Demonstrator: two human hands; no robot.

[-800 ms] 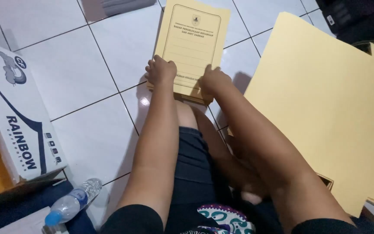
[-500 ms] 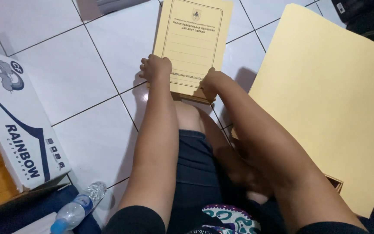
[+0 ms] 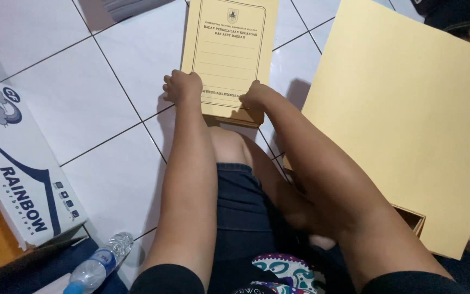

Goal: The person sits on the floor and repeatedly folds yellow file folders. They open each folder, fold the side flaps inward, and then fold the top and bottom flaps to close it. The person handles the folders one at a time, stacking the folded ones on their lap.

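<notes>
A stack of yellow printed folders [image 3: 229,49] lies on the white tiled floor in front of my knee. My left hand [image 3: 182,87] grips the stack's near left corner. My right hand [image 3: 254,98] presses on its near right edge with the fingers curled. Both arms reach forward over my bent leg in dark shorts.
A large plain yellow sheet [image 3: 409,120] leans over a box at the right. A white cardboard box [image 3: 12,163] with blue print stands at the left. A plastic water bottle [image 3: 96,267] lies at the lower left. Grey papers [image 3: 131,6] lie at the top edge.
The view has shifted slightly and my hands stay on the near edge of the folder stack, which sits a little straighter in front of me.
</notes>
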